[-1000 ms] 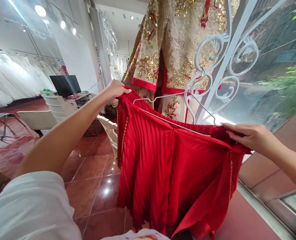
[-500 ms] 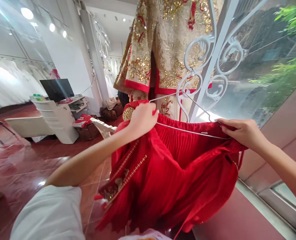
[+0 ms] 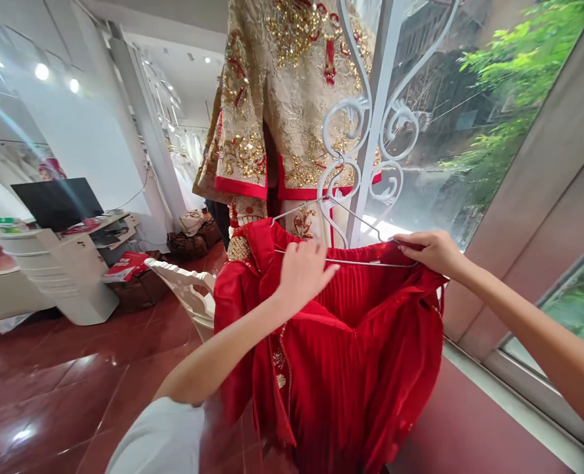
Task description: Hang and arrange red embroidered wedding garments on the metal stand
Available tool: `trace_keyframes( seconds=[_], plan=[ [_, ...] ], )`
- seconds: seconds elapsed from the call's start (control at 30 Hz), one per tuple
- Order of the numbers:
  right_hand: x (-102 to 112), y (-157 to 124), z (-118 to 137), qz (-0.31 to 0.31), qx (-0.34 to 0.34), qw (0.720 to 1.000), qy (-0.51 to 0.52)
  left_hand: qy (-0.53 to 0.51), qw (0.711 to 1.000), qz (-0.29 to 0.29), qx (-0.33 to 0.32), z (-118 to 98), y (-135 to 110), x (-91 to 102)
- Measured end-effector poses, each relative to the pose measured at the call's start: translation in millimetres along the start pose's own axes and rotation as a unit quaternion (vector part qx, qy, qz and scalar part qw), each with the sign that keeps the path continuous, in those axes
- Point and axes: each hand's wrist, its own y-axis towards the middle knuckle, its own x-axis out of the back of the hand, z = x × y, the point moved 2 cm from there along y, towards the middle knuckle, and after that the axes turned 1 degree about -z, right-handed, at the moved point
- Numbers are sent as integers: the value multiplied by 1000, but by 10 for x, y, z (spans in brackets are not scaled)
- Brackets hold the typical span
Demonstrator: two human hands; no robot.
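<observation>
A red pleated skirt (image 3: 328,368) with a gathered waistband hangs on a thin wire hanger (image 3: 355,264), whose hook is at the white scrollwork. At its left is more red cloth with gold beaded trim (image 3: 280,378); I cannot tell if it is a separate garment. My left hand (image 3: 301,273) lies over the front edge near the hanger's bar, thumb apart from the bent fingers, holding nothing I can see. At the hanger's right end, my right hand (image 3: 432,253) pinches the skirt's waistband between thumb and fingers.
A cream jacket with gold sequins (image 3: 301,125) hangs behind the skirt. White scrolled metalwork (image 3: 351,118) stands before the window. To the left are a white carved chair (image 3: 187,289), a desk (image 3: 59,276) with a monitor (image 3: 57,201), and bags (image 3: 193,234) on the red tiled floor.
My left hand has let go of the waistband's left end and moved right and down over the skirt front. The left-hand red cloth hangs straighter. My right hand keeps its hold; the view has shifted right.
</observation>
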Motion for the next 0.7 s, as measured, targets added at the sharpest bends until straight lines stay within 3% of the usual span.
trace_keyframes(
  seconds=[0.07,0.13,0.2,0.27,0.33,0.4,0.5,0.6,0.7],
  plan=[
    [41,15,-1,-12,-21,999,39,-67,994,1,-83,-209,105,-233],
    [104,31,-29,-4,-79,991,111,-93,990,1,-110,-337,192,-445],
    [168,49,-82,37,-172,961,211,-99,989,-15,-104,-399,232,-597],
    [231,81,-151,68,-277,913,293,-111,989,-29,-90,-433,224,-699],
    [313,146,-212,49,-357,874,326,-121,990,-30,-65,-461,196,-776],
    [428,254,-222,-7,-387,866,316,-121,992,-23,-41,-492,186,-839],
    [664,451,-42,-100,-330,910,229,-108,994,-11,-28,-537,248,-898],
    [830,518,358,-189,-202,959,52,-105,994,-2,-19,-566,351,-897],
    [637,318,775,-193,-65,971,-127,-125,992,5,-8,-586,390,-833]
  ],
)
